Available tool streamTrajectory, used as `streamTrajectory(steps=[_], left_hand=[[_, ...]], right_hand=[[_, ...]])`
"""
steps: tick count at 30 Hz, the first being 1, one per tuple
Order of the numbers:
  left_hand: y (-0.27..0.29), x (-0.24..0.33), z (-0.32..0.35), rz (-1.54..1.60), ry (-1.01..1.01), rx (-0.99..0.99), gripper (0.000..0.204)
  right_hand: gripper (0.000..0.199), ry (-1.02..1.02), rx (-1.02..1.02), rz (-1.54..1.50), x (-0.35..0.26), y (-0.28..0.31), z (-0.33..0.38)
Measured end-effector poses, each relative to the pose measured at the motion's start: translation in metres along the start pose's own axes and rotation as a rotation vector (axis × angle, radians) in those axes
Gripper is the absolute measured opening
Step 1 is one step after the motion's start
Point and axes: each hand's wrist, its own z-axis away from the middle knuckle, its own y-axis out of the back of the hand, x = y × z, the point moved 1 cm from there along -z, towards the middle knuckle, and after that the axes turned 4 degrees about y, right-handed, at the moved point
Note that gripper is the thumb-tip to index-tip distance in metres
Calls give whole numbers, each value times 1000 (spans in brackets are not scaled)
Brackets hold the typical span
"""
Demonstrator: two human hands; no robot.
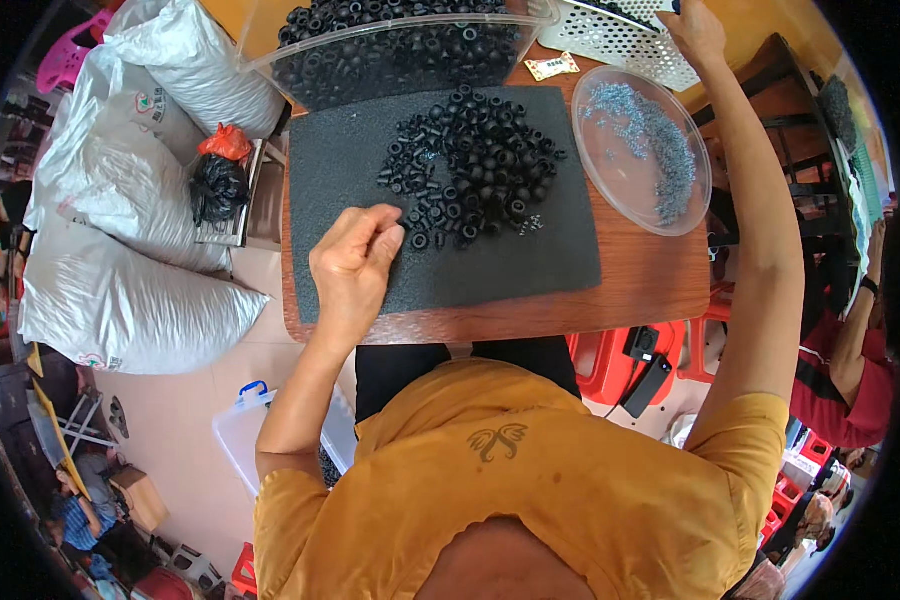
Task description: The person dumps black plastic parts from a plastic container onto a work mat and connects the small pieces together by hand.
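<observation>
My left hand [355, 262] rests on the dark grey foam mat [340, 150], thumb and fingers pressed together; whatever is between them is hidden. Just beyond its fingertips lies a heap of small black ring-like plastic parts [485, 165], with smaller black pieces [410, 165] on its left side. A few tiny silvery pieces [532, 225] lie at the heap's near right. At the upper right, my right hand [697, 38] reaches over the white perforated basket [625, 45]. Its fingers are bent beside something dark blue, cut off by the picture's edge.
A clear bin [390, 45] full of black parts stands behind the mat. Right of it are a small wrapped packet [552, 66] and a round clear tray [595, 165] of tiny bluish pieces. Silvery sacks [130, 290] are stacked left of the wooden table [650, 290]; red stools [610, 370] stand below.
</observation>
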Motion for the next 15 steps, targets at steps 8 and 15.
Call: streamTrajectory(steps=[8,15], left_hand=[[-17,10,5,-430,-374,-73,28],[-21,10,6,-499,-403,-81,27]], right_hand=[[17,112,139,4,56,-28,-7],[21,73,76,41,16,20,-17]])
